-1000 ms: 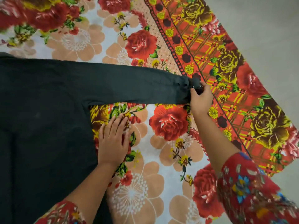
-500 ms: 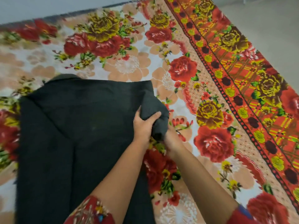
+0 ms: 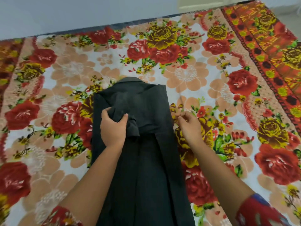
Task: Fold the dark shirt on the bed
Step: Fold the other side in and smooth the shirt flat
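The dark shirt [image 3: 146, 160] lies lengthwise down the middle of the bed, collar at the far end, narrowed into a long strip with its sides turned in. Its right sleeve is folded across the chest. My left hand [image 3: 113, 128] is shut on the bunched end of that sleeve, on top of the shirt's left half. My right hand [image 3: 189, 126] hovers just off the shirt's right edge, over the bedsheet, fingers loosely curled and holding nothing.
The bed is covered by a floral sheet [image 3: 228, 88] of red and yellow roses, with an orange patterned border [image 3: 268, 51] along the right side. A pale wall [image 3: 81, 12] runs behind the bed's far edge. Floor shows at the top right.
The right sleeve, stretched out to the right a second ago, has been carried over onto the shirt's body. My right hand let go of it; my left hand now holds it. The view shifted right.
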